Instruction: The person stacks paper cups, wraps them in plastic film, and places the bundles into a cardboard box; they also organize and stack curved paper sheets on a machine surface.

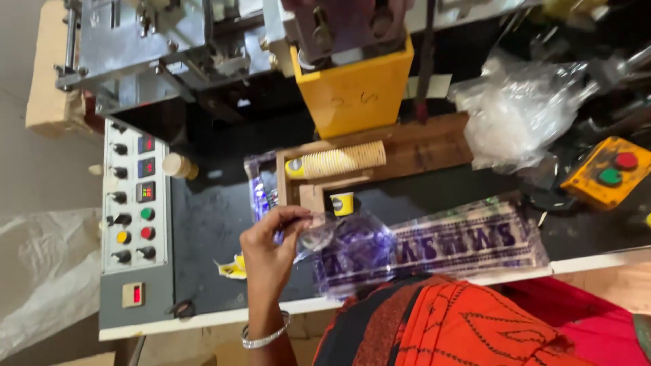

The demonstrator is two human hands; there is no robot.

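Nearest the camera, at six o'clock, lies orange and red patterned cloth [475, 325] worn by the person. Just beyond it, the left hand [271, 251], a silver bangle [264, 337] at the wrist, rises from seven o'clock and pinches the open end of a clear plastic sleeve [434, 244] with purple print between thumb and fingers. The right hand is out of view.

The sleeve lies flat on the dark table [203, 230], its long axis running from nine to three o'clock, its mouth at the hand's end and its far end pointing to three o'clock. It looks empty; its crumpled mouth makes that hard to judge.

Just past the hand, a single yellow paper cup [343, 203] stands beside a wooden tray [420, 152]. In the tray a stack of yellow cups [336, 161] lies on its side, its length also running nine to three. At nine o'clock a grey control panel [132, 203] carries knobs and coloured buttons.

Farther off, a yellow chute [356, 91] hangs at twelve o'clock, crumpled clear plastic bags [519, 112] sit at two o'clock, and a yellow button box [607, 171] sits at three.
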